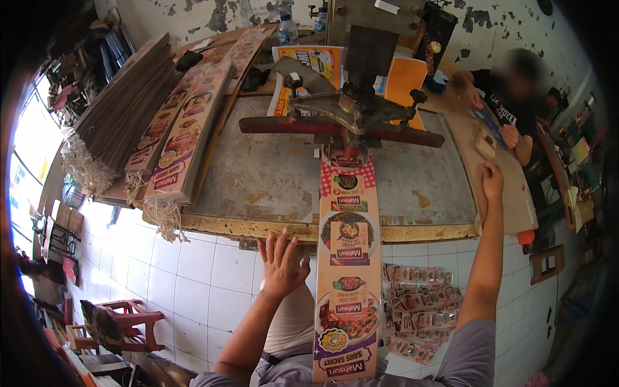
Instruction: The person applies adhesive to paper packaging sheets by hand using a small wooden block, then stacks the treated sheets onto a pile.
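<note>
My left hand is open with fingers spread, its fingertips by the front edge of the metal-topped table. A long printed card strip with food pictures runs from the table over its edge toward my lap. Neither hand holds it. The strip's far end lies beneath a machine head with a dark red crossbar. My right hand is stretched out to the wooden board on the table's right side. Its fingers are curled together, close to a small tan block. What they hold, if anything, is hidden.
Stacks of similar strips with white strings lie at the left. More printed pieces are spread on the tiled floor. A person works at the right rear. A red plastic stool stands lower left; bottles stand behind the machine.
</note>
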Tool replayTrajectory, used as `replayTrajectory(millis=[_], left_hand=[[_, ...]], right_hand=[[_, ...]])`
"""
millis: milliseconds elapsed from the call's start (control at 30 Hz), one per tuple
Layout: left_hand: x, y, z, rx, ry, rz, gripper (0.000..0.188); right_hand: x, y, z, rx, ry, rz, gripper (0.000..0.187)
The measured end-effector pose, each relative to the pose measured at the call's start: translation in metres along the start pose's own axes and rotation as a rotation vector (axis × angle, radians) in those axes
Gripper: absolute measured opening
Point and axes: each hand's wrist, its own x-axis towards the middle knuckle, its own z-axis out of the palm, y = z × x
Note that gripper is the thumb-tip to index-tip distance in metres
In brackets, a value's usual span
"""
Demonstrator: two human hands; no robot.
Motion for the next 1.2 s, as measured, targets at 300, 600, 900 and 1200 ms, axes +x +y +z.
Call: replayTrajectory(millis=[300,600,900,1200], left_hand=[[0.007,0.007,-0.004,-0.045,0.034,-0.034,0.068],[0.004,0.004,0.001,-0.032,0.067,-0.030,0.067],[0.005,0.003,0.001,-0.030,0.057,-0.019,0.070],[0.000,0.001,0.004,-0.021,0.080,-0.005,0.077]], right_hand=[[-0.056,-0.024,-0.013,0.031,-0.001,0.072,0.042],[-0.228,-0.195,-0.014,0.295,0.224,-0.321,0.025],[-0.304,-0.229,0.066,0.227,0.449,-0.477,0.052],[-0.308,-0.231,0.074,0.250,0.478,-0.463,0.055]])
